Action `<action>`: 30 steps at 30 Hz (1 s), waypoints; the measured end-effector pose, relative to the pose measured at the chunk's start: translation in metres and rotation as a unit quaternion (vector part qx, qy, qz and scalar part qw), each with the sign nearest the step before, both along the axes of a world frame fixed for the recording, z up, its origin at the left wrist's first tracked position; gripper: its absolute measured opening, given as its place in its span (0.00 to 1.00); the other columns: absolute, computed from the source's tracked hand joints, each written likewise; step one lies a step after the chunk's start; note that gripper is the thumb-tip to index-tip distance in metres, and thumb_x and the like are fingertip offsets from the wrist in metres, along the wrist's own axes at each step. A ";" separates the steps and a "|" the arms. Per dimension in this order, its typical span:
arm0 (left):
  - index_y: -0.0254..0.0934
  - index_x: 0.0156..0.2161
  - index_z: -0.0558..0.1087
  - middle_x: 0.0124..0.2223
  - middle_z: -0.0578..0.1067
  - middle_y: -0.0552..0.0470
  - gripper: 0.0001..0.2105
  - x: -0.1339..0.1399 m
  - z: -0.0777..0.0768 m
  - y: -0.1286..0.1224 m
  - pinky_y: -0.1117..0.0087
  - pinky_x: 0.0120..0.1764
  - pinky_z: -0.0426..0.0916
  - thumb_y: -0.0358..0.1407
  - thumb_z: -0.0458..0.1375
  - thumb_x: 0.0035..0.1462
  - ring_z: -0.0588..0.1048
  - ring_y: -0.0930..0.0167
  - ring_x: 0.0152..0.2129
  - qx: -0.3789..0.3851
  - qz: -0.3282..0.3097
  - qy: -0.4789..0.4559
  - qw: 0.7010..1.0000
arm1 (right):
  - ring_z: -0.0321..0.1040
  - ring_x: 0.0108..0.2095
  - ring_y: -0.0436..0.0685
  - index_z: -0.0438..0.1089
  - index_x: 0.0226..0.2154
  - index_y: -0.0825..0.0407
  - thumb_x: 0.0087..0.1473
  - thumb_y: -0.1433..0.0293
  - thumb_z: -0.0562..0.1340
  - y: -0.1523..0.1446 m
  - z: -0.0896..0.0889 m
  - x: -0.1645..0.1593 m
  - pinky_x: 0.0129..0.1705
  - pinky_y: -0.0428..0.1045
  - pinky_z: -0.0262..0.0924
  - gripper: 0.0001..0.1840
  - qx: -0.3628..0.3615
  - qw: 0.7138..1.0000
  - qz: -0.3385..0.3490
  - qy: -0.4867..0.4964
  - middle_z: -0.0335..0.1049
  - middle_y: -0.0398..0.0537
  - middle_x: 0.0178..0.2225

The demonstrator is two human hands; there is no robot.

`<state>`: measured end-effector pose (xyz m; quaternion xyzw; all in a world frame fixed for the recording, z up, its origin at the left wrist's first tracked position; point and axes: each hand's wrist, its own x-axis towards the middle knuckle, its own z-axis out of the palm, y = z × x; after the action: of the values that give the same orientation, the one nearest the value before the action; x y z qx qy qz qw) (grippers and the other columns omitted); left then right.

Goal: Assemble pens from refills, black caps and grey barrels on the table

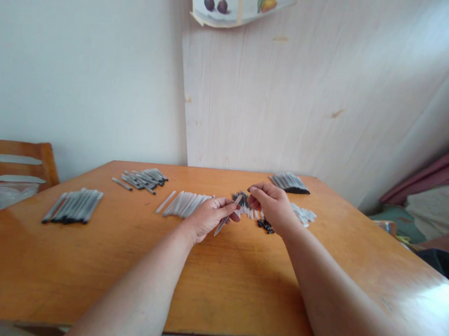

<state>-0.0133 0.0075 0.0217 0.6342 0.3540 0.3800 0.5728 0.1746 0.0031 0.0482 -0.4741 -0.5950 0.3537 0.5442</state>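
My left hand [213, 214] pinches a slim, translucent pen barrel [221, 227] that slants up to the right above the table. To its right, my right hand [270, 200] is closed, thumb against fingers; a small dark bit shows at its fingertips, too small to name. Just behind the hands lie dark-tipped pen parts [241, 196]. A row of whitish barrels [185, 205] rests left of my left hand, partly hidden by it. Below my right hand sits a small heap of black pieces [266, 225]. Clear caps [303, 214] lie right of that hand.
Pens with black ends form a bundle [74, 205] at the left, a loose pile [144, 179] at the back left and another bundle [289, 182] at the back right. The wooden table [238, 283] meets a wall. A chair [15, 159] stands at the left.
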 end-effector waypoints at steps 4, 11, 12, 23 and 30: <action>0.35 0.40 0.74 0.33 0.78 0.48 0.16 0.000 0.001 -0.001 0.71 0.35 0.61 0.47 0.59 0.54 0.70 0.74 0.28 0.007 0.004 0.012 1.000 | 0.60 0.21 0.48 0.68 0.31 0.54 0.50 0.63 0.59 0.008 0.003 0.023 0.23 0.44 0.54 0.10 -0.016 0.998 -0.043 -0.043 0.69 0.45 0.23; 0.35 0.39 0.74 0.33 0.78 0.48 0.15 0.001 0.003 -0.002 0.71 0.35 0.63 0.45 0.59 0.55 0.71 0.73 0.30 0.008 0.010 0.028 1.000 | 0.61 0.22 0.50 0.71 0.26 0.55 0.44 0.72 0.59 0.029 -0.011 0.074 0.24 0.45 0.52 0.05 -0.084 0.936 -0.106 -0.324 0.70 0.48 0.22; 0.35 0.39 0.74 0.33 0.78 0.48 0.15 0.001 0.004 -0.003 0.71 0.35 0.63 0.45 0.59 0.55 0.71 0.73 0.29 0.009 0.010 0.030 0.999 | 0.61 0.22 0.50 0.71 0.24 0.55 0.43 0.73 0.59 0.031 -0.013 0.080 0.23 0.45 0.51 0.04 -0.094 0.923 -0.104 -0.357 0.69 0.48 0.22; 0.35 0.39 0.74 0.33 0.78 0.48 0.15 -0.001 0.005 -0.003 0.71 0.35 0.62 0.46 0.58 0.55 0.71 0.73 0.29 0.020 0.012 0.050 0.998 | 0.62 0.22 0.51 0.73 0.21 0.53 0.38 0.76 0.61 0.031 -0.021 0.095 0.24 0.46 0.53 0.05 -0.177 0.861 -0.058 -0.473 0.69 0.47 0.21; 0.35 0.39 0.74 0.33 0.78 0.48 0.15 0.000 0.007 -0.005 0.71 0.34 0.62 0.46 0.59 0.54 0.71 0.73 0.28 0.016 0.016 0.053 0.998 | 0.61 0.20 0.51 0.71 0.16 0.54 0.34 0.77 0.62 0.040 -0.031 0.098 0.24 0.46 0.51 0.04 -0.174 0.868 -0.051 -0.463 0.67 0.46 0.17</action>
<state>-0.0132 0.0028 0.0286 0.6567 0.3884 0.3605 0.5367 0.2729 0.0433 0.0171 -0.6997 -0.6828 0.1633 0.1324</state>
